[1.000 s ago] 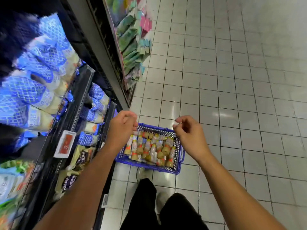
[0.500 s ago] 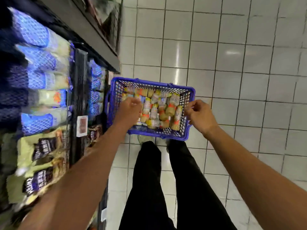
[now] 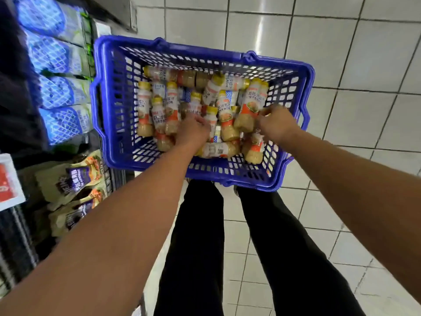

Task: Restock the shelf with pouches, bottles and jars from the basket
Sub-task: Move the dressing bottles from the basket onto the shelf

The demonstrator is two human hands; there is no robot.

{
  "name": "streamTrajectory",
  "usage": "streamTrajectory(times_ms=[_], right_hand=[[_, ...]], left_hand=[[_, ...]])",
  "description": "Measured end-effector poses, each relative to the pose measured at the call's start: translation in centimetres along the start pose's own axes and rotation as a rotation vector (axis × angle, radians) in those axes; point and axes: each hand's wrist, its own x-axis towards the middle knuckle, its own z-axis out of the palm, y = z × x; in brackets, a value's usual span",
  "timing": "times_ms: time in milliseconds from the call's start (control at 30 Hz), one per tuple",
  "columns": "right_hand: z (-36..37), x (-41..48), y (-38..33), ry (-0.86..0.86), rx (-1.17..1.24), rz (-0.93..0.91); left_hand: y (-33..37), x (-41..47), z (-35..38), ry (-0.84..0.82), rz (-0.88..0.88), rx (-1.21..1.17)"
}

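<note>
Glossy square tiles (image 3: 319,53) lie under a latticed plastic basket (image 3: 205,52).

Bottles (image 3: 218,106) heaped in blue basket (image 3: 114,106)

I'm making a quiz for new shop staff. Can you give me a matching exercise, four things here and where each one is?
Things: 1 basket; 2 bottles; 3 blue pouches; 4 red tag.
Places: A stacked at upper left; B on the floor; C left picture edge; D lying in the basket.
Pairs: 1-B, 2-D, 3-A, 4-C.
</note>
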Motion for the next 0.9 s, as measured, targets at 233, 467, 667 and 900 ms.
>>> streamTrajectory(times_ms=[233, 467, 667, 900], right_hand=[[3.4, 7.0, 1.5, 0.081, -0.162, 0.009], [5.8, 9.2, 0.9, 0.127, -0.232, 0.072], [5.6, 9.6, 0.6, 0.118, -0.167, 0.154], [6.1, 7.7, 0.8, 0.091, 0.293, 0.224]], left_hand=[[-0.7, 3.9, 5.1, -0.067, 0.088, 0.377], [-0.8, 4.9, 7.0, 0.046, 0.027, 0.441], [-1.4, 5.6, 7.2, -0.028, -0.020, 0.232], [-2.4, 5.1, 2.9, -0.318, 0.249, 0.048]])
